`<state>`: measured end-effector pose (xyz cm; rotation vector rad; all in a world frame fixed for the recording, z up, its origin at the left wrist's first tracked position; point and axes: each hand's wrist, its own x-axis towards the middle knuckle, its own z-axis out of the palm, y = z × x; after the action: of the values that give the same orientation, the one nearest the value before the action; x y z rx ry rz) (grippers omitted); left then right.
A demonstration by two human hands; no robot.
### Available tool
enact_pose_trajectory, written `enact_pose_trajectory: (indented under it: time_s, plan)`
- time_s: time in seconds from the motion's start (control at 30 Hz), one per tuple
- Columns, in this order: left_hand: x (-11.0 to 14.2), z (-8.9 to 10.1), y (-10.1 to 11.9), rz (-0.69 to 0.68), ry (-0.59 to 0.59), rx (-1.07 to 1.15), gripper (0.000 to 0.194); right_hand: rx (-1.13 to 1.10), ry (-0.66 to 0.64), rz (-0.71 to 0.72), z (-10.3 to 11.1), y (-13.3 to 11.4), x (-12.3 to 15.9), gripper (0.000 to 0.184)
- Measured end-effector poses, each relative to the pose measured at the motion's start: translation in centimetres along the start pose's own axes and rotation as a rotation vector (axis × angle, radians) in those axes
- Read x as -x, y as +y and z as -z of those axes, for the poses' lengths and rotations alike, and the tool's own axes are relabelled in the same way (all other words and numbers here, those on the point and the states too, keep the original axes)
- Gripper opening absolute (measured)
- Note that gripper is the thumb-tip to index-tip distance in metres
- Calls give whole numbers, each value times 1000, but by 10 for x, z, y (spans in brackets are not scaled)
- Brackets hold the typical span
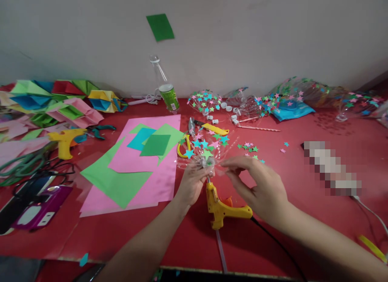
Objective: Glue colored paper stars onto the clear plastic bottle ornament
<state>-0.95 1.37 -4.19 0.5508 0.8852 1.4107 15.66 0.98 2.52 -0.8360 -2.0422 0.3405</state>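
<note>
My left hand is closed around the neck end of a clear cut plastic bottle piece covered with small coloured paper stars. My right hand pinches the edge of the same clear piece from the right, fingers curled. A yellow glue gun rests on the red table between my two hands, its nozzle pointing up toward the bottle neck, a glue stick poking out behind.
Pink and green paper sheets lie left of my hands. A second yellow glue gun, folded paper shapes, an upturned bottle, yellow-handled scissors, loose stars and star-covered plastic pieces lie about.
</note>
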Motion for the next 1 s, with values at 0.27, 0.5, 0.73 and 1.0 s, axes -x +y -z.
enact_pose_trajectory:
  time_s: [0.27,0.5,0.73,1.0]
  plan:
    - [-2,-1,1,15,22,27,26,-54,5,-14,5,-5,-2,12]
    - [-2,-1,0,8,-1,23,22,-57,8,-7,3,-5,-2,11]
    - [-2,0,0,6,-1,11,22,-83,4,34,3,-3,-4,13]
    - [-2,1,0,-11,-4,12,18,-100,-1,51,3,-2,-5,15]
